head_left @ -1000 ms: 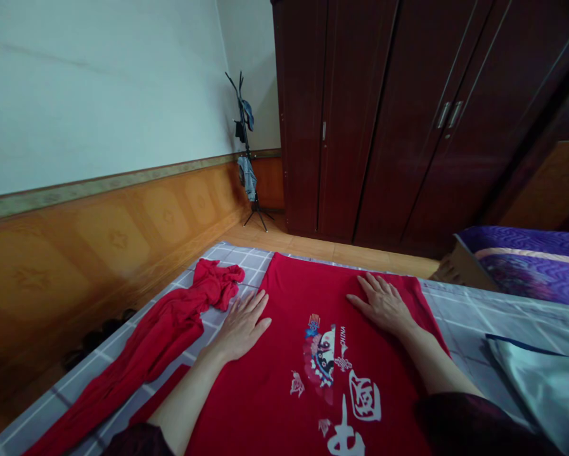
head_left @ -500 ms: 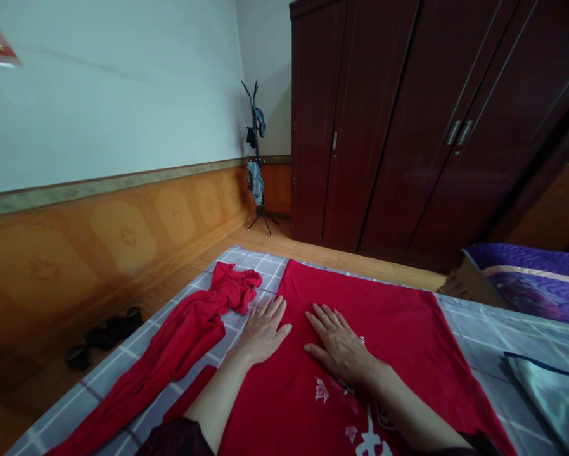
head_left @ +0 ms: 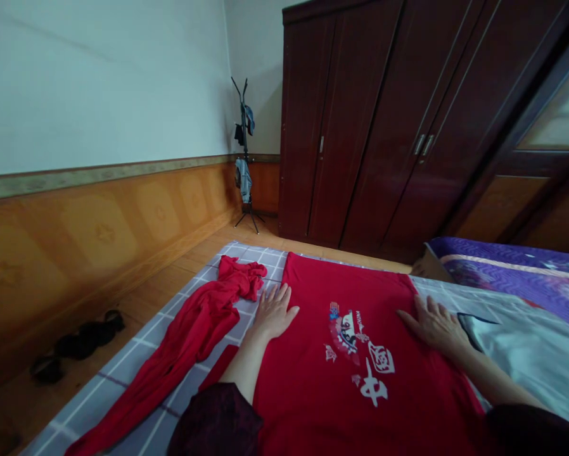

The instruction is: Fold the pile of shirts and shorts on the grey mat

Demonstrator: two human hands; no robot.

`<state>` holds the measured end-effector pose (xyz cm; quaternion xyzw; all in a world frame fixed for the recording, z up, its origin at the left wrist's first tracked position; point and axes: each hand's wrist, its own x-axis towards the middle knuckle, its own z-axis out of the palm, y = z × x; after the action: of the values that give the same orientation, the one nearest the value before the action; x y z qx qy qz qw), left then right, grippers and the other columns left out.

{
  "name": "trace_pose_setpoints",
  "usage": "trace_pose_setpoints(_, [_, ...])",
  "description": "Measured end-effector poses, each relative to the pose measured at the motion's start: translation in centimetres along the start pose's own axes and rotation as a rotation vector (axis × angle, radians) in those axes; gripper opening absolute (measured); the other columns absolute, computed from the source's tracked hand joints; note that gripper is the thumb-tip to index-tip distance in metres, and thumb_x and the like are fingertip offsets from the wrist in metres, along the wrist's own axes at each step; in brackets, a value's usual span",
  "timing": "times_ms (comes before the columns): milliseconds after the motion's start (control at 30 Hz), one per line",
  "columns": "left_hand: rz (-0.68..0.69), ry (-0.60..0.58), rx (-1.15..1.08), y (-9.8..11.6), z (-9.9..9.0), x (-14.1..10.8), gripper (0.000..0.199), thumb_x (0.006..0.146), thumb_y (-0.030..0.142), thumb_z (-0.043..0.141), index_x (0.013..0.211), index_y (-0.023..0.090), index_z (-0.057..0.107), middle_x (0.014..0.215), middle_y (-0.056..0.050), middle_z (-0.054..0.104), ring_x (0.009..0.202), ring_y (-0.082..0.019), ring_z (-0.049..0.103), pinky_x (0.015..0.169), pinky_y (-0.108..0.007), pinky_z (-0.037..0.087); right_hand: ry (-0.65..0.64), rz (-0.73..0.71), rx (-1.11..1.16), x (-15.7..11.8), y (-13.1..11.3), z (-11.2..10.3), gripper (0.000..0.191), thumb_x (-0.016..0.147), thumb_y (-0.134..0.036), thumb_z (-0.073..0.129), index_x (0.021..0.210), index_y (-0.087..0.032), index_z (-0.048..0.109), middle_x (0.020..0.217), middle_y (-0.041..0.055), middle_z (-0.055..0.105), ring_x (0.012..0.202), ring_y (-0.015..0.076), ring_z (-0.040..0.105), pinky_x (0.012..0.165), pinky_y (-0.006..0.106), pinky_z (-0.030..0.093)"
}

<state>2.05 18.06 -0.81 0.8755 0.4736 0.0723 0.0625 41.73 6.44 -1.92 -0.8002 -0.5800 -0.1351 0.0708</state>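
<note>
A red T-shirt (head_left: 308, 386) with a white and coloured print lies spread on the checked bedsheet (head_left: 137, 364), its hem toward the wardrobe. At the shirt's left edge rests my left hand (head_left: 274, 311), palm down with the fingers stretched out. My right hand (head_left: 436, 324) lies across the opposite edge, flat and with fingers apart, its thumb over the red cloth. Neither hand grips anything. Left of my left forearm a crumpled red garment (head_left: 182, 342) stretches along the bed. The near end of the shirt runs out of view between my dark sleeves.
Pale satiny cloth (head_left: 526, 358) lies at the right, beside my right hand. Beyond it is purple bedding (head_left: 512, 259). A dark wardrobe (head_left: 351, 126) and a coat rack (head_left: 244, 158) stand past the bed's far edge. Black shoes (head_left: 78, 342) are on the floor at left.
My right hand has slid from the shirt's middle to its right edge, uncovering the print. My left hand stays at the left edge. The view has turned somewhat to the right.
</note>
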Motion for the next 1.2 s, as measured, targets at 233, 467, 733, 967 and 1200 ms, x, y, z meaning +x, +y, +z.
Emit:
trace_pose_setpoints(233, [0.001, 0.003, 0.018, 0.0, 0.2, 0.1, 0.06, 0.094, 0.048, 0.029, 0.147, 0.018, 0.03, 0.155, -0.004, 0.021, 0.143, -0.027, 0.018, 0.114, -0.052, 0.017, -0.161, -0.274, 0.149, -9.0, -6.4, -2.8, 0.065, 0.092, -0.059, 0.032, 0.144, -0.021, 0.036, 0.151, 0.0098, 0.031, 0.14, 0.0287, 0.024, 0.112, 0.05, 0.025])
trace_pose_setpoints(467, [0.018, 0.017, 0.046, -0.1, 0.2, -0.1, 0.059, 0.095, 0.047, 0.029, 0.146, 0.018, 0.032, 0.155, -0.006, 0.022, 0.142, -0.028, 0.021, 0.112, -0.052, 0.019, -0.188, -0.303, 0.223, -12.5, -7.2, -5.5, 0.064, 0.091, -0.056, 0.041, 0.146, -0.023, 0.033, 0.153, 0.0099, 0.027, 0.14, 0.0295, 0.022, 0.112, 0.051, 0.026])
trace_pose_setpoints(733, [0.002, 0.024, 0.093, -0.2, 0.4, -0.3, 0.057, 0.096, 0.044, 0.029, 0.146, 0.018, 0.032, 0.154, -0.007, 0.025, 0.14, -0.029, 0.024, 0.111, -0.051, 0.022, -0.196, -0.216, 0.16, -18.9, -4.3, -7.8, 0.063, 0.091, -0.054, 0.042, 0.144, -0.021, 0.037, 0.151, 0.0106, 0.031, 0.139, 0.0314, 0.025, 0.11, 0.051, 0.032])
trace_pose_setpoints(967, [0.101, -0.1, 0.077, 4.0, -4.1, -3.9, 0.062, 0.094, 0.041, 0.04, 0.148, 0.013, 0.026, 0.155, -0.009, 0.023, 0.142, -0.029, 0.018, 0.114, -0.049, 0.02, 0.011, -0.139, 0.112, -26.0, -0.9, -8.6, 0.049, 0.09, -0.044, 0.047, 0.131, -0.018, 0.056, 0.143, 0.013, 0.044, 0.128, 0.0314, 0.046, 0.098, 0.048, 0.048])
trace_pose_setpoints(1200, [0.756, -0.364, -0.076, 12.9, -2.7, -13.8, 0.072, 0.091, 0.055, 0.044, 0.15, 0.029, 0.012, 0.157, -0.007, 0.014, 0.144, -0.03, 0.012, 0.113, -0.053, 0.024, 0.106, -0.094, 0.173, -31.0, 1.9, -9.7, 0.04, 0.087, -0.037, 0.051, 0.122, -0.02, 0.059, 0.132, 0.0126, 0.055, 0.115, 0.0298, 0.056, 0.087, 0.043, 0.054])
